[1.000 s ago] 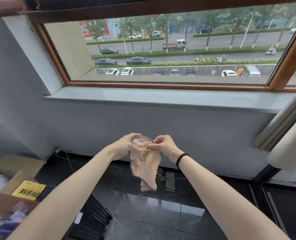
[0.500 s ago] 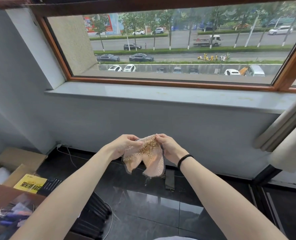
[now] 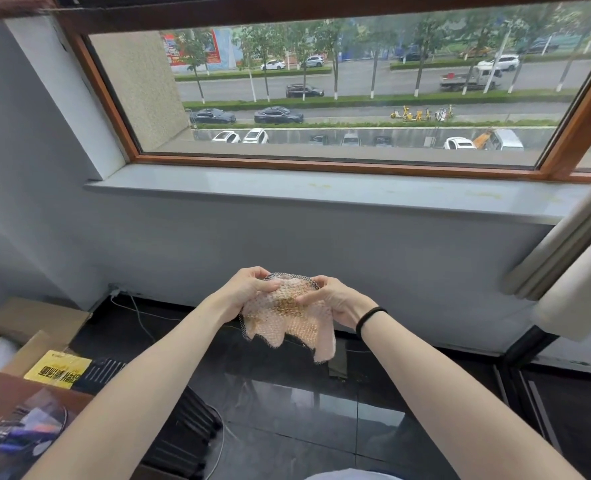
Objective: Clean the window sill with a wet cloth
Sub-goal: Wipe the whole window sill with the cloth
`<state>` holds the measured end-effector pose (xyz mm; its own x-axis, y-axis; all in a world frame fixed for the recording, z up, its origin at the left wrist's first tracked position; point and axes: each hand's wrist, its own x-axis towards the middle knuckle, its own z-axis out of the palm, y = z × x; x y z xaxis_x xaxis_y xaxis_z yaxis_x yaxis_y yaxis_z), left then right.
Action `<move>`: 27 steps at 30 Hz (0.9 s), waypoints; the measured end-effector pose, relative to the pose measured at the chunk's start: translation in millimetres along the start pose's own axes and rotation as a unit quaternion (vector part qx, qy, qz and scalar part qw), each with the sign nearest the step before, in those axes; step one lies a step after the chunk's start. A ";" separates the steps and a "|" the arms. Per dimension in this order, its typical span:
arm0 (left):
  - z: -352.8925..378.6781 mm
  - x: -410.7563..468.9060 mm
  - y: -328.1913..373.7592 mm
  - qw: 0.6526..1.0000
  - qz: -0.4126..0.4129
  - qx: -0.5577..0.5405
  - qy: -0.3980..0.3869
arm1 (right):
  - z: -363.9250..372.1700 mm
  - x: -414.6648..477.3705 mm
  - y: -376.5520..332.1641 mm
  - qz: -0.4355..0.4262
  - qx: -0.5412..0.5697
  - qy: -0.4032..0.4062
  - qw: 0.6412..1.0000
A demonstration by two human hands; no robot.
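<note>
Cloth wider between left hand, right hand

We count two hands, the left hand and the right hand, one cloth, one window sill, one window and one black wristband.

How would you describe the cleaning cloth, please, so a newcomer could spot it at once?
Below the wooden-framed window and its grey window sill, two bare hands meet in mid-air. The left hand and right hand hold a pinkish cloth between them. Only it has dark mesh edging and a golden patch.
</note>
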<state>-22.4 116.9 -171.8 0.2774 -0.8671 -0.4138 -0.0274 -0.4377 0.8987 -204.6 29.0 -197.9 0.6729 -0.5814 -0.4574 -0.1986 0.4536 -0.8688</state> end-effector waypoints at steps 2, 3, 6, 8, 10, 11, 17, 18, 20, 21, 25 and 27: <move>0.1 -0.1 -1.7 1.000 0.007 0.000 -0.003 | -0.9 -0.1 0.2 0.010 -0.027 -0.010 1.000; 0.6 -0.3 -1.8 1.000 0.011 -0.003 -0.010 | -1.3 -0.6 -0.5 0.014 -0.039 -0.015 0.999; -0.8 -0.5 -0.8 0.999 0.023 0.003 -0.029 | -3.9 4.2 1.2 0.030 -0.091 -0.019 0.995; -4.5 -0.1 -1.7 0.999 0.021 0.010 -0.027 | -3.7 5.7 0.8 0.048 -0.128 -0.029 0.990; -7.4 0.6 -3.7 1.000 0.018 0.006 -0.021 | -3.5 3.7 0.6 0.073 -0.155 -0.049 0.984; -8.3 1.1 -4.4 1.000 0.014 0.001 -0.018 | -3.3 2.3 -0.1 0.084 -0.161 -0.056 0.982; -13.5 3.7 -5.8 0.997 -0.002 -0.071 0.031 | 5.4 -3.9 -4.9 0.062 -0.049 -0.115 0.990; -15.0 4.9 -10.9 0.996 -0.003 -0.072 0.056 | 6.7 -4.5 -6.7 0.046 0.003 -0.124 0.991; -15.7 4.5 -26.4 0.996 -0.034 -0.069 0.053 | 10.6 -7.0 -10.7 0.022 0.076 -0.133 0.988; -12.9 3.0 -35.7 0.995 -0.061 -0.069 0.027 | 10.9 -6.7 -11.1 0.017 0.095 -0.127 0.987; 10.7 -3.7 -61.5 0.986 -0.114 -0.084 -0.091 | 8.6 -5.3 -8.0 -0.009 0.163 -0.084 0.983; 21.9 -4.7 -65.6 0.983 -0.096 -0.115 -0.110 | 7.6 -4.1 -4.0 -0.006 0.194 -0.064 0.979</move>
<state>-42.9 144.4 -232.0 0.0415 -0.8153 -0.5775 0.2305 -0.5546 0.7996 -201.2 34.8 -191.0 0.7618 -0.5110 -0.3981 0.0790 0.6833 -0.7259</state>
